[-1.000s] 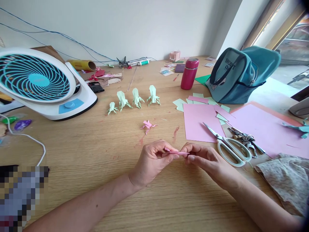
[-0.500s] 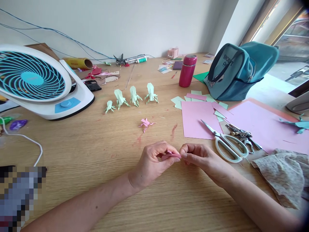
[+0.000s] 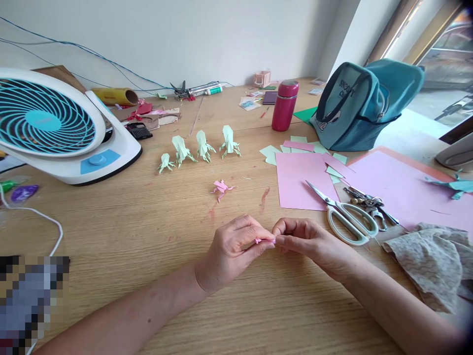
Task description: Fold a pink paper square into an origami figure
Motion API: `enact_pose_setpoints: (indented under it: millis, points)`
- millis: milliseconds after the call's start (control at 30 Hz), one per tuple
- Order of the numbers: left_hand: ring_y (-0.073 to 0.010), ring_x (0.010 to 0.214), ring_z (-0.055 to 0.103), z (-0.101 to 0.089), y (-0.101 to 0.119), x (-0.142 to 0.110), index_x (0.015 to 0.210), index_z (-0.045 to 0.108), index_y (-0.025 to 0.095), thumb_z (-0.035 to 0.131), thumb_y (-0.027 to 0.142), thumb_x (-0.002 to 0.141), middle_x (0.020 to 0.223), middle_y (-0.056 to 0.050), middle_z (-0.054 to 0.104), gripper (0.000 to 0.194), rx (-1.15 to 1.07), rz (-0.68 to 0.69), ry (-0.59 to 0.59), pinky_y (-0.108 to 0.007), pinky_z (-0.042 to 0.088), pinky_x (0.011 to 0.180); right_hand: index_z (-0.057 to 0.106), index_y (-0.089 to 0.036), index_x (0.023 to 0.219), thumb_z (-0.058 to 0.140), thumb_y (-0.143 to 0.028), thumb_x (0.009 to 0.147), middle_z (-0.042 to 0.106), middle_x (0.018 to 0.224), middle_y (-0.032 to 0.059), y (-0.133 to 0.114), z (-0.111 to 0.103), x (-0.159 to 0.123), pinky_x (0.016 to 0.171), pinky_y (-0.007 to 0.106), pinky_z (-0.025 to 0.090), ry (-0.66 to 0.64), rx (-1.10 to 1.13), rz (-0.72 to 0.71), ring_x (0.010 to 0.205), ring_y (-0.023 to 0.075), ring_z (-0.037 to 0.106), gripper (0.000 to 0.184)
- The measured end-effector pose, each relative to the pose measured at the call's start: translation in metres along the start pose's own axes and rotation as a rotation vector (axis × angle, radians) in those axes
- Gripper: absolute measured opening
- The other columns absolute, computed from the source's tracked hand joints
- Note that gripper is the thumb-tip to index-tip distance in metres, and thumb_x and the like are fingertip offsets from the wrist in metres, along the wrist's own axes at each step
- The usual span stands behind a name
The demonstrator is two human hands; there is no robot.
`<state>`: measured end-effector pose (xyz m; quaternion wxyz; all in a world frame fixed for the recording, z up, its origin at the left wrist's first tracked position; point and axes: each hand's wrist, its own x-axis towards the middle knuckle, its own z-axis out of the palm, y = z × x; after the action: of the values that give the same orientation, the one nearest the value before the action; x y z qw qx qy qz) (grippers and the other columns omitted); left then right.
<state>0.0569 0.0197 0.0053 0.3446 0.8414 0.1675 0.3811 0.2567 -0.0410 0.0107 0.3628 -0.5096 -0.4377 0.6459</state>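
Note:
Both my hands meet low over the wooden table (image 3: 121,231) and pinch a small folded pink paper piece (image 3: 258,240). My left hand (image 3: 231,249) holds it from the left with thumb and fingers closed. My right hand (image 3: 310,244) pinches its right end, fingers curled. Most of the paper is hidden between the fingertips. A finished pink paper frog (image 3: 220,187) lies just beyond my hands. Farther back stand several pale green paper frogs (image 3: 201,146) in a row.
White-handled scissors (image 3: 343,212) and keys (image 3: 369,204) lie on pink sheets (image 3: 295,182) at right. A teal bag (image 3: 362,106), a red bottle (image 3: 284,105), a white and teal fan (image 3: 55,128), a patterned cloth (image 3: 424,261) and a white cable (image 3: 40,217) surround the work spot.
The pink strip between my fingers has got shorter, and my hands have drawn closer together. The view has shifted slightly.

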Motion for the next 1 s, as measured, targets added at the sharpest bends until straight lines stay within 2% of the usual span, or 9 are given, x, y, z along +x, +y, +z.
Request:
enact_pose_setpoints:
  millis: [167,400,567,700,900,1000]
  points:
    - [-0.0124,0.075,0.064,-0.0003,-0.0041,-0.001,0.09,0.074,0.011,0.068,0.01,0.09,0.081,-0.007,0.068,0.006,0.054,0.063,-0.016,-0.022,0.051,0.069,0.067,-0.019,0.078,0.076,-0.055,0.075,0.051,0.067,-0.0022,0.0029,-0.0024,0.0038,0.058,0.028,0.021,0.006,0.008,0.012,0.064,0.0122,0.037,0.038]
    - [-0.0113,0.072,0.065,0.0016,-0.0031,0.0027,0.086,0.075,0.012,0.072,0.01,0.086,0.08,-0.006,0.07,0.003,-0.09,-0.056,0.024,-0.019,0.052,0.066,0.067,-0.017,0.076,0.088,-0.047,0.063,0.062,0.066,-0.0014,-0.0021,-0.0045,0.005,0.064,0.027,0.033,-0.005,0.082,0.046,0.066,0.0129,0.05,0.039]
    - [-0.0115,0.072,0.065,0.0039,-0.0013,0.0026,0.084,0.075,0.012,0.075,0.01,0.084,0.079,-0.006,0.07,0.002,-0.153,-0.107,0.024,-0.019,0.052,0.065,0.068,-0.016,0.074,0.09,-0.045,0.061,0.058,0.064,-0.004,-0.0042,-0.0058,0.0038,0.06,0.025,0.03,-0.045,0.101,0.057,0.063,0.0096,0.045,0.038]
    - [-0.0119,0.071,0.066,0.0049,-0.0004,0.0023,0.08,0.074,0.013,0.076,0.01,0.083,0.078,-0.006,0.07,0.004,-0.194,-0.146,0.035,-0.02,0.052,0.064,0.068,-0.016,0.075,0.09,-0.045,0.063,0.06,0.064,-0.0037,-0.0028,-0.0067,0.0043,0.059,0.024,0.034,-0.064,0.101,0.054,0.061,0.0095,0.049,0.038]
    - [-0.0111,0.072,0.065,0.0045,-0.0022,0.0025,0.083,0.074,0.012,0.075,0.008,0.083,0.077,-0.005,0.069,0.004,-0.187,-0.106,0.017,-0.018,0.052,0.064,0.065,-0.016,0.074,0.093,-0.042,0.057,0.059,0.065,-0.0045,-0.0024,-0.0044,0.0063,0.06,0.023,0.042,-0.049,0.164,0.055,0.062,0.009,0.049,0.042]
    - [-0.0108,0.071,0.065,0.0046,-0.0032,0.0025,0.085,0.074,0.012,0.075,0.008,0.083,0.077,-0.005,0.069,0.004,-0.167,-0.083,0.007,-0.018,0.052,0.064,0.063,-0.017,0.074,0.095,-0.04,0.054,0.059,0.065,-0.005,-0.0035,-0.0031,0.007,0.059,0.022,0.043,-0.04,0.185,0.056,0.061,0.0088,0.049,0.044]
